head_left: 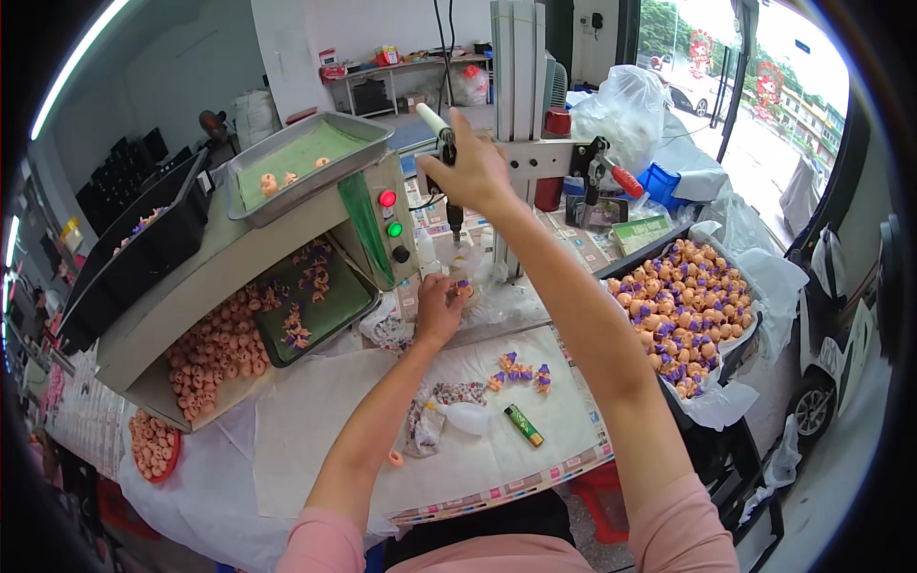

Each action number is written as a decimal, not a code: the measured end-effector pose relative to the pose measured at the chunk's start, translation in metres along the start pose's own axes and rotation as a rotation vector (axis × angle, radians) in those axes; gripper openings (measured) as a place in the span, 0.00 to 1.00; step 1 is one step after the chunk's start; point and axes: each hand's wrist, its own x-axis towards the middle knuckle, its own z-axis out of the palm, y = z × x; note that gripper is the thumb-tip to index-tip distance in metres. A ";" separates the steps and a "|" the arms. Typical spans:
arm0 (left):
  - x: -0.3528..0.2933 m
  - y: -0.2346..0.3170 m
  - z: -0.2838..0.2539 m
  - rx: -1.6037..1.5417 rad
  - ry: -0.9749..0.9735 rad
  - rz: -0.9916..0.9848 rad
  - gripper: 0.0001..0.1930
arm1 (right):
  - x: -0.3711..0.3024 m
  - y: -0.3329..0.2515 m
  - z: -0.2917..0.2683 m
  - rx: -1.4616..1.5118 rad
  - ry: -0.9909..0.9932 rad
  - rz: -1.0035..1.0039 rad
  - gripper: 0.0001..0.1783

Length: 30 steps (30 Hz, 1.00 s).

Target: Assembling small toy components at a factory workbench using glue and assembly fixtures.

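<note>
My left hand (438,309) is closed around a small peach-and-purple doll piece (464,289), mostly hidden by the fingers, beneath the black spindle (456,222) of a bench press. Higher up, my right hand (470,170) has thumb and fingers apart beside the press's white lever handle (433,119); whether it touches the lever is unclear. On the white cloth (315,430) lie several peach-and-purple pieces (521,372), a green glue-stick-like tube (523,426), a translucent white squeeze bulb (466,417) and a speckled cloth bundle (423,425).
At right, a black crate (750,339) holds many doll heads with purple parts. A boxy machine (153,334) at left has a metal tray (250,212) on top and peach heads (215,358) inside, beside a green tray (325,339). A red bowl (176,458) of peach pieces stands lower left.
</note>
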 end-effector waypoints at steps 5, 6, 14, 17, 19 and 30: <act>-0.003 0.007 -0.015 0.041 -0.005 0.027 0.12 | 0.033 -0.008 -0.004 0.783 -0.128 0.451 0.32; -0.002 0.014 -0.022 0.051 -0.027 0.005 0.13 | 0.035 -0.018 -0.023 0.787 -0.130 0.445 0.32; -0.016 -0.010 -0.044 -0.014 0.026 0.038 0.16 | -0.084 -0.053 -0.084 0.531 -0.160 -0.292 0.25; -0.040 0.046 -0.096 -0.052 -0.116 -0.150 0.17 | -0.147 -0.060 -0.085 0.421 -0.097 0.058 0.29; -0.066 0.062 -0.124 -0.083 -0.150 -0.173 0.17 | -0.194 -0.071 -0.092 0.390 -0.277 0.164 0.24; -0.203 0.091 -0.222 0.341 -0.336 -0.160 0.10 | -0.309 -0.102 -0.052 0.214 -0.716 0.349 0.22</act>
